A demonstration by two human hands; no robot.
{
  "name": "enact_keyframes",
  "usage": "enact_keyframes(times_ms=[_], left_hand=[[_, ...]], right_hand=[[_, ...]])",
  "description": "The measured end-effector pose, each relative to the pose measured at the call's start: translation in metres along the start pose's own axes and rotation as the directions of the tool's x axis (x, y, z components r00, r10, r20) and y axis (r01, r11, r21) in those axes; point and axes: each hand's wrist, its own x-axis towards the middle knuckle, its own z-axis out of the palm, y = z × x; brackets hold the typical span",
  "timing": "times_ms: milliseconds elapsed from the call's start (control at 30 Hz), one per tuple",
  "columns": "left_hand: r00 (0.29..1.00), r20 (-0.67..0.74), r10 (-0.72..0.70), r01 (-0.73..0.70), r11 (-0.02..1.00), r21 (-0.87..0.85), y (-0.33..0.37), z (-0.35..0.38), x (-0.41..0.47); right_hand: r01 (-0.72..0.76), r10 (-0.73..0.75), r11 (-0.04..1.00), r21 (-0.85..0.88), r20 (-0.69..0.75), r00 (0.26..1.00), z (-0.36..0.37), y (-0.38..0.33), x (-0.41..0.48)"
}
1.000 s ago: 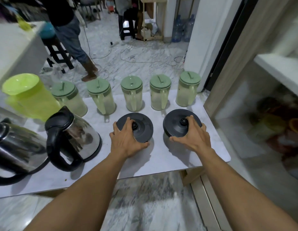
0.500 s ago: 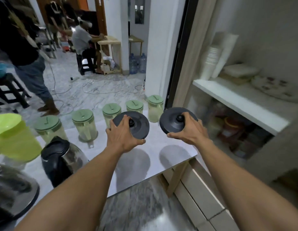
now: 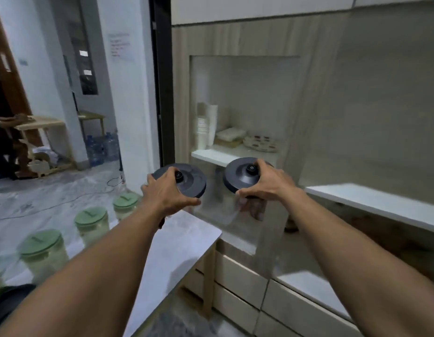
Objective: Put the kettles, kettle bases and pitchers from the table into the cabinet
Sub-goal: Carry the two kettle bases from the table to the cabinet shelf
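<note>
Both dark grey round plastic kettle bases have come up off the white table point(image 3: 182, 239), now held in the air just in front of the beige cabinet's white shelf point(image 3: 211, 155). Grip: left hand point(image 3: 167, 193) curled round the near rim of the left base point(image 3: 193, 182), right hand point(image 3: 264, 183) likewise on the right base point(image 3: 236, 177), which tilts toward the camera. Green-lidded clear pitchers point(image 3: 91, 218) stay on the table.
</note>
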Motion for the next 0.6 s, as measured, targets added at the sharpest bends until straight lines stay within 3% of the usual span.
enact_keyframes(times_ms=[333, 600], left_hand=[[0.958, 0.051, 0.284, -0.274, 0.950, -0.149, 0.111, -0.003, -0.008], [0.885, 0.092, 0.457, -0.434, 0.880, -0.194, 0.224, -0.005, -0.026]], right_hand=[[-0.234, 0.232, 0.972, -0.007, -0.113, 0.966, -0.097, 0.069, -0.097], [-0.426, 0.412, 0.904, -0.028, -0.203, 0.888, -0.153, 0.123, -0.156]])
